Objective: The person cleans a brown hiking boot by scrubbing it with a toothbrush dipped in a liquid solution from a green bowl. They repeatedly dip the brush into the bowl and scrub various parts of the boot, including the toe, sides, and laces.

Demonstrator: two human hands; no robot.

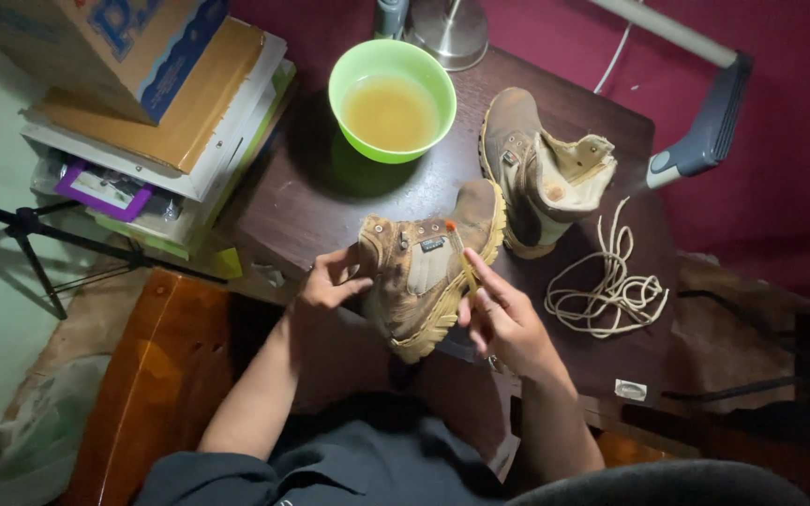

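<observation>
Over a dark table (330, 215), left hand (325, 281) is gripping a tan boot (424, 276) while right hand (503, 319), fingers pinched, is scrubbing it with a small brush (461, 258).

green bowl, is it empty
No, the green bowl on the dark table holds a murky yellowish liquid that covers its bottom.

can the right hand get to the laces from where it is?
Probably yes. The right hand holds a thin brush against the boot; the laces lie loose on the table just to its right, nothing between them.
</observation>
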